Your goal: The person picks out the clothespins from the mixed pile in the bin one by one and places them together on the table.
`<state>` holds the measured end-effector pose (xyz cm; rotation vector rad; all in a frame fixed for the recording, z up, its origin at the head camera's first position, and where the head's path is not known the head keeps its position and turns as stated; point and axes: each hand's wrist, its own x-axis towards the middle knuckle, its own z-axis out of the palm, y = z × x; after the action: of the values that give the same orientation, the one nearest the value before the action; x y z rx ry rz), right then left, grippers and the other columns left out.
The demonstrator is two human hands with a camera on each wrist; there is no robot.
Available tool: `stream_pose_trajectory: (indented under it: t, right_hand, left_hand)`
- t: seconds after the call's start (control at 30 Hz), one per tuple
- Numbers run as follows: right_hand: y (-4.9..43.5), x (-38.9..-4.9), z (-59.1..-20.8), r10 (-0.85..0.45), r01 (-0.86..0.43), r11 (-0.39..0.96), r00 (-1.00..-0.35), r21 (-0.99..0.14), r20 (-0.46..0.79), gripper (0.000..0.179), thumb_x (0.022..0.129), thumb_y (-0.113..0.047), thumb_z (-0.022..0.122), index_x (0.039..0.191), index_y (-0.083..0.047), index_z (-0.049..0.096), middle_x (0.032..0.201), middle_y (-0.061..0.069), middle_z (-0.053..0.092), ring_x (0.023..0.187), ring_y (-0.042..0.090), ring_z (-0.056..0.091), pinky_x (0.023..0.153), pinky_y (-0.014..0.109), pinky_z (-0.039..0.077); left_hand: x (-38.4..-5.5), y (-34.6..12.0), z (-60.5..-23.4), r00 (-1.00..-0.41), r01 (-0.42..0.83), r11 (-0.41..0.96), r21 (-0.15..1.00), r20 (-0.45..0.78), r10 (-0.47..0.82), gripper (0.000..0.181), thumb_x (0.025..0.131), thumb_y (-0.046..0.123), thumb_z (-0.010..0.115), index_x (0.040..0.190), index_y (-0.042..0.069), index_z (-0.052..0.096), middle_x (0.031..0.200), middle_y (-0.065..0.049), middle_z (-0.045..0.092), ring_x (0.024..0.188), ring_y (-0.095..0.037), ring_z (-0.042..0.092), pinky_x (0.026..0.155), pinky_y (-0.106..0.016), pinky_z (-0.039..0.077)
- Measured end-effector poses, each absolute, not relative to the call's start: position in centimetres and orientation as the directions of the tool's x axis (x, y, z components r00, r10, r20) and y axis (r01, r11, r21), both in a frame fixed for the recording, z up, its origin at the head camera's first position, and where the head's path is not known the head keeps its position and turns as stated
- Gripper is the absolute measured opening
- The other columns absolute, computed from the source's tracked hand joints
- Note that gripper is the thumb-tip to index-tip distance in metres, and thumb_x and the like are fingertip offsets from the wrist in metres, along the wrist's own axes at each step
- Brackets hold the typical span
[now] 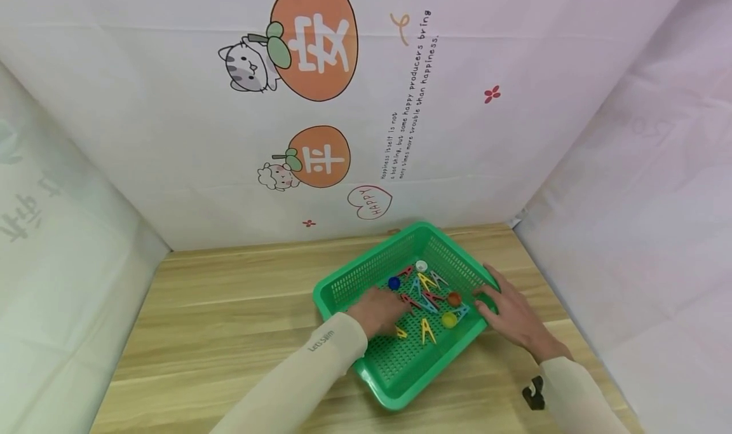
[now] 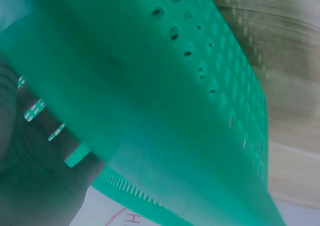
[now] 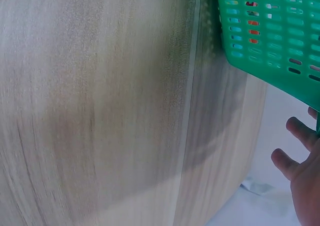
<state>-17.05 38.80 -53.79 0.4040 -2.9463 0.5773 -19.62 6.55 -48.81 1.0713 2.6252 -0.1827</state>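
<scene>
A green plastic basket [image 1: 394, 399] with perforated walls stands at an angle on the wooden table. Inside lie several clothespins in red, blue, yellow and grey, including a yellow clothespin [image 1: 426, 331], plus bottle caps: a blue cap [image 1: 394, 283], a white cap [image 1: 421, 266], an orange cap [image 1: 454, 299] and a yellow-green cap [image 1: 448, 320]. My left hand [image 1: 379, 312] reaches over the left rim, close to a red clothespin [image 1: 408, 302]. Its fingers look spread in the left wrist view, fingertips hidden behind the rim. My right hand [image 1: 509, 310] grips the right rim, fingers on both sides.
Wood-grain table [image 1: 217, 332] extends left of the basket. A printed white cloth [image 1: 434, 135] hangs behind it, with white cloth sides left and right. A small black object [image 1: 534, 393] shows beside the right sleeve.
</scene>
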Motion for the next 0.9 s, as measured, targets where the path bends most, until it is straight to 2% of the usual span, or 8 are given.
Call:
stream_pose_trajectory:
  t: [0.17, 0.3, 0.7, 0.9]
  right_hand:
    - [38.7, -17.1, -53.9, -0.225, -0.267, 0.891, -0.962, -0.366, 0.156, 0.028, 0.102, -0.025, 0.058, 0.114, -0.009, 0.077, 0.174, 0.029, 0.030, 0.147, 0.059, 0.044, 0.107, 0.081, 0.043]
    - [38.7, -17.1, -54.1, -0.216, -0.259, 0.891, -0.964, -0.372, 0.155, 0.026, 0.102, -0.022, 0.056, 0.107, -0.010, 0.077, 0.174, 0.028, 0.029, 0.146, 0.058, 0.045, 0.107, 0.079, 0.044]
    - [38.6, -17.0, -54.1, -0.198, -0.247, 0.890, -0.967, -0.382, 0.162, 0.024, 0.100, -0.016, 0.052, 0.091, -0.013, 0.074, 0.174, 0.029, 0.031, 0.144, 0.058, 0.047, 0.109, 0.076, 0.044]
    - [38.6, -17.0, -54.3, -0.189, -0.241, 0.889, -0.967, -0.389, 0.168, 0.024, 0.100, -0.015, 0.051, 0.089, -0.012, 0.073, 0.173, 0.029, 0.032, 0.144, 0.056, 0.047, 0.107, 0.074, 0.044]
  left_hand:
    - [-19.4, 7.0, -49.3, -0.670, 0.724, 0.683, -0.094, -0.328, 0.665, 0.046, 0.104, 0.035, 0.076, 0.149, 0.038, 0.065, 0.137, 0.013, 0.073, 0.124, -0.012, 0.069, 0.109, -0.036, 0.054]
    - [-19.3, 7.2, -49.7, -0.674, 0.729, 0.669, -0.149, -0.329, 0.661, 0.037, 0.106, 0.034, 0.074, 0.143, 0.038, 0.069, 0.128, 0.012, 0.076, 0.114, -0.013, 0.071, 0.103, -0.035, 0.056]
    - [-19.3, 7.6, -50.8, -0.686, 0.726, 0.645, -0.237, -0.318, 0.655, 0.032, 0.108, 0.032, 0.071, 0.138, 0.040, 0.070, 0.112, 0.012, 0.078, 0.095, -0.011, 0.071, 0.091, -0.032, 0.057]
    - [-19.1, 7.5, -51.1, -0.688, 0.725, 0.626, -0.286, -0.287, 0.666, 0.020, 0.106, 0.031, 0.073, 0.124, 0.037, 0.075, 0.099, 0.013, 0.077, 0.084, -0.008, 0.069, 0.079, -0.029, 0.058]
